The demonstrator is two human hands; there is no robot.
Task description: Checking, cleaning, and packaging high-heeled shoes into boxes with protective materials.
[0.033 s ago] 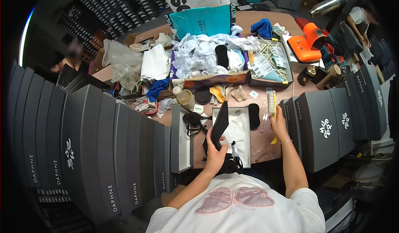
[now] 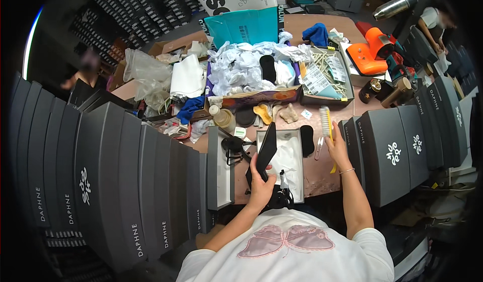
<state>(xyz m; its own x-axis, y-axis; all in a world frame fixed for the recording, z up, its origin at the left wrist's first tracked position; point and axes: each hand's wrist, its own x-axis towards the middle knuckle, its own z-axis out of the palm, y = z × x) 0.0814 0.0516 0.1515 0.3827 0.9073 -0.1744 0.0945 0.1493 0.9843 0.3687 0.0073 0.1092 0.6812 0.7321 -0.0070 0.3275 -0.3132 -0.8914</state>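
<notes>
Boxes (image 2: 378, 173) flank the table (image 2: 322, 179) (left fingers (image 2: 254, 162) clamped on black shoe (image 2: 268, 147), right fingers (image 2: 336, 141) on brush (image 2: 325, 122)).

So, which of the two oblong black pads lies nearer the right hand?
The black pad on the tabletop, right of the open box; the other pad lies farther back atop crumpled paper.

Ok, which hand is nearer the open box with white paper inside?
Left. The left hand is over the box's left side, holding a black shoe; the right hand is off to its right, gripping a brush.
</notes>
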